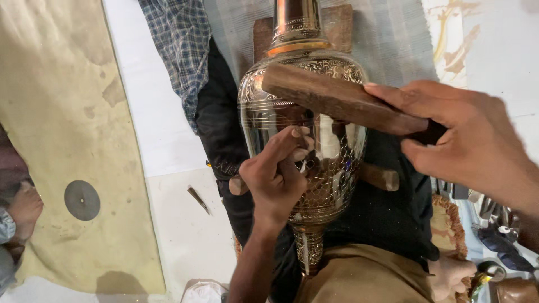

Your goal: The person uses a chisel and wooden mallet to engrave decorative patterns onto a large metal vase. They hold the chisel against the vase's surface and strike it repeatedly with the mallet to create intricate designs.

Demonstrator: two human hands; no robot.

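A pale floor (pixel 185 224) runs under the scene, with one tan mat (pixel 67 112) at the left carrying a single dark round disc (pixel 82 200), and a woven cloth (pixel 387 39) at the top. One engraved metal vase (pixel 306 140), shiny and patterned, lies lengthways across the person's lap, neck pointing away, resting over a wooden rod (pixel 379 176). The left hand (pixel 275 174) is pressed to the vase's belly, its grip pinched around a small tool whose kind cannot be made out. The right hand (pixel 466 140) has its grip closed around one wooden mallet block (pixel 337 101), held just above the vase's shoulder. One small dark pointed tool (pixel 198 199) lies alone on the floor. Several metal tools (pixel 494 224) cluster at the right edge.
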